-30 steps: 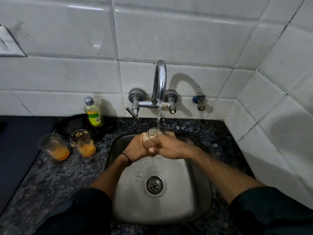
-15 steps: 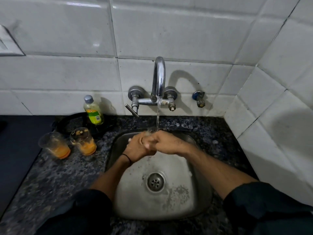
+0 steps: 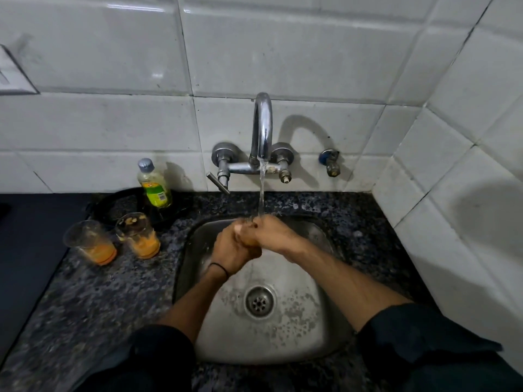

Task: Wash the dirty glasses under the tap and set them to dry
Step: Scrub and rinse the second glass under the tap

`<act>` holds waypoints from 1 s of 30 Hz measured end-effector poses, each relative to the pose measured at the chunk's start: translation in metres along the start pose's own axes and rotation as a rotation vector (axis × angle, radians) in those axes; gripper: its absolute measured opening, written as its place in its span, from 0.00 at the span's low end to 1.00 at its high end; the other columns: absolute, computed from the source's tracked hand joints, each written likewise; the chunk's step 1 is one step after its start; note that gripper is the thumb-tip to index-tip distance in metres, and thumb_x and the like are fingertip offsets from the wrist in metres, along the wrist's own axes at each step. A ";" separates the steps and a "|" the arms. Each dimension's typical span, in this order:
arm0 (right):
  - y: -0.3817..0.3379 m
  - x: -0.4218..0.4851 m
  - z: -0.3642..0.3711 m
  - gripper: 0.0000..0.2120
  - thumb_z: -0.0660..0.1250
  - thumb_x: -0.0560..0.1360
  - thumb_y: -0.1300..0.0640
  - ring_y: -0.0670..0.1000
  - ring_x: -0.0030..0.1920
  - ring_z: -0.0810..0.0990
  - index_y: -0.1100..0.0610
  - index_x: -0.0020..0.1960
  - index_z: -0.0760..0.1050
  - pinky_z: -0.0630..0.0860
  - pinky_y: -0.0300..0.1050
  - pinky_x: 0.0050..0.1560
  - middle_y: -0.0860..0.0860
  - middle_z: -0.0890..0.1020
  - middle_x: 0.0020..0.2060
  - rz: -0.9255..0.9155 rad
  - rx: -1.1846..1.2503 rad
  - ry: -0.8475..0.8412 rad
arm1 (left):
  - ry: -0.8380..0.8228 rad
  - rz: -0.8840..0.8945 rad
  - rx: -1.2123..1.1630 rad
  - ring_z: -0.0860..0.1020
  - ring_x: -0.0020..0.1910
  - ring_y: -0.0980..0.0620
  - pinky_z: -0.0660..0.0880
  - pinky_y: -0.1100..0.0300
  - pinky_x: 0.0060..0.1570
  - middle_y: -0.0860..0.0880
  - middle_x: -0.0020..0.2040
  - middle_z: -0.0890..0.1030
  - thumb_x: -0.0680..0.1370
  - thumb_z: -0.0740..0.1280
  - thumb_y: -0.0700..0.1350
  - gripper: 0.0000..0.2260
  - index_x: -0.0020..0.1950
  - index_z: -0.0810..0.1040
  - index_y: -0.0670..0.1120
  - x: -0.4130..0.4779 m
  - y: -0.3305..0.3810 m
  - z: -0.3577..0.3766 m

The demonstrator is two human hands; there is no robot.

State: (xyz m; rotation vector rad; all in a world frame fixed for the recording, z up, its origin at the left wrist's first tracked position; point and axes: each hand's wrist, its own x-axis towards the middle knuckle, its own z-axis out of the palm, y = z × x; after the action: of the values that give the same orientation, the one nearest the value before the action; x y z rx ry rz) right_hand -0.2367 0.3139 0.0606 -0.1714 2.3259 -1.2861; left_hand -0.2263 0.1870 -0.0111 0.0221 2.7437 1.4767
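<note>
Two dirty glasses, head view, with the dial centred on the drain (image 3: 259,301).

Outer glass (image 3: 90,244) and inner glass (image 3: 138,236): both upright on the counter (image 3: 93,301) at 10 o'clock, just beside each other, outside the sink (image 3: 319,329). Orange dregs in the bottoms, smears up the walls.

Handling, by judgement: clear, thin-walled, light, stiff but breakable. Greasy with residue, and slippery once wet. Best taken round the middle of the wall, thumb opposite fingers, not by the rim.

Left hand (image 3: 229,250) and right hand (image 3: 271,236): at 12 o'clock over the sink, pressed together under the water (image 3: 261,190) falling from the tap (image 3: 263,128). Fingers of both are curled against each other and blurred. Whether they enclose a third glass or only rub one another cannot be told.

Both counter glasses lie well apart from the hands, at 9 o'clock of the left hand, untouched. A sideways reach by that hand looks enough to fetch either.

Also present: bottle (image 3: 154,183), upright at 11 o'clock against the tiles (image 3: 113,123), behind the inner glass.
</note>
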 end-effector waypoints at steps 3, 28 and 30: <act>-0.006 0.002 0.002 0.12 0.65 0.79 0.53 0.49 0.37 0.76 0.55 0.37 0.76 0.74 0.49 0.44 0.51 0.77 0.35 -0.017 -0.122 -0.006 | 0.053 -0.024 -0.078 0.82 0.45 0.56 0.79 0.61 0.42 0.54 0.44 0.83 0.64 0.76 0.44 0.18 0.52 0.79 0.49 -0.008 0.006 0.013; -0.003 -0.005 -0.012 0.11 0.66 0.80 0.52 0.52 0.42 0.79 0.56 0.41 0.79 0.79 0.54 0.52 0.53 0.81 0.39 -0.065 0.038 -0.068 | 0.068 0.016 0.079 0.81 0.46 0.50 0.78 0.55 0.48 0.51 0.46 0.84 0.62 0.75 0.51 0.20 0.52 0.78 0.49 -0.010 0.015 -0.003; -0.007 -0.003 -0.012 0.10 0.66 0.79 0.56 0.50 0.40 0.79 0.57 0.41 0.79 0.80 0.51 0.47 0.53 0.82 0.38 -0.068 -0.055 -0.056 | 0.062 0.013 -0.048 0.81 0.45 0.53 0.77 0.66 0.44 0.54 0.45 0.83 0.64 0.77 0.46 0.19 0.52 0.78 0.49 -0.014 0.019 0.002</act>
State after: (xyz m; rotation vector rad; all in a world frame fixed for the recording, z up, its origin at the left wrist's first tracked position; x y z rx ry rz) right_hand -0.2401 0.3203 0.0725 -0.3028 2.3269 -1.2344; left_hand -0.2118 0.1990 0.0041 -0.0069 2.7598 1.5722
